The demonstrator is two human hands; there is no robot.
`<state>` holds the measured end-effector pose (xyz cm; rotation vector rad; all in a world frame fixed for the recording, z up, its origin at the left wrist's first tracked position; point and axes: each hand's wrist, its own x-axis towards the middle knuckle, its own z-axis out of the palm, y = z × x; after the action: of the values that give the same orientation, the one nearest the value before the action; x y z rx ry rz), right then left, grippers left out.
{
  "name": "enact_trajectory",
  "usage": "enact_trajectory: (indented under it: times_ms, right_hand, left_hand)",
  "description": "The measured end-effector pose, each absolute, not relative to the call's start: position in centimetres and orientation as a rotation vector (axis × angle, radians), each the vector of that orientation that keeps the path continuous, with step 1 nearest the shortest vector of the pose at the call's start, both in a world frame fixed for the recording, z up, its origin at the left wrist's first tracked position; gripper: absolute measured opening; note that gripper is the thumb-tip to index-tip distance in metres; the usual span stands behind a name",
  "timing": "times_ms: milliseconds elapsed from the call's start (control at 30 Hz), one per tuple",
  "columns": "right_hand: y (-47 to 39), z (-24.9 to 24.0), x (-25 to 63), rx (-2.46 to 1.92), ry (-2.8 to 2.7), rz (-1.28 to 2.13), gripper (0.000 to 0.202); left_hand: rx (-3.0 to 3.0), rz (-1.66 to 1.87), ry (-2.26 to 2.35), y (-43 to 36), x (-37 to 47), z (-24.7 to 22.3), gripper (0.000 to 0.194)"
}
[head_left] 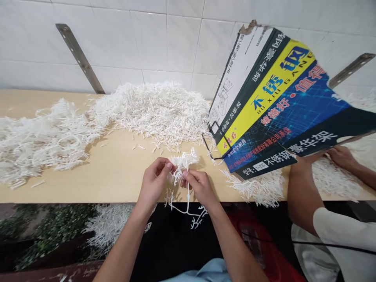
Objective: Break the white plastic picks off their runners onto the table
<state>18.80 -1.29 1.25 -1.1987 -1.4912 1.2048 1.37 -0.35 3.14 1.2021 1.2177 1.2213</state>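
forearms (125, 235) slanting inward over the desk (123, 172), left hand (156, 179) and right hand (202, 187) nearly meeting, each grip pinching the white branching sprig (188, 159) between them, its stem (188, 196) dangling past the edge

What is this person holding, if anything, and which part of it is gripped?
A white branching piece, pinched at its bunched upper part by the left hand and right hand; thin stems hang below.

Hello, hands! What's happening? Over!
Left hand and right hand pinching white branching piece. Piece partly dangling past table edge. Printed cardboard to the right, not blocking.
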Motion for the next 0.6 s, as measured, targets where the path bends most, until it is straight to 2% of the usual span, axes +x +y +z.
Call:
enact_trajectory:
  times_ms: [200,367,500,600]
  right_hand:
    - [-1.2,0.1,18.2,-1.302,-1.447,1.008,0.048]
    - [-1.5,-0.6,17.7,-1.355,-1.258,0.785,0.03]
    - [-2.3,-0.3,17.9,-1.175,-1.285,0.431,0.058]
    - [-2.8,0.5,18.0,-1.071,-1.653,0.234,0.058]
  left_hand:
    - [1.233,1.058,1.135,-0.7,1.3,1.9,0.043]
    - [1.408,1.024,1.321,-1.0,1.2,1.8,0.032]
    - [1.883,0.893,1.454,-0.8,0.4,2.5,0.03]
    - [2.175,0.741,1.328,-0.5,-0.1,2.7,0.037]
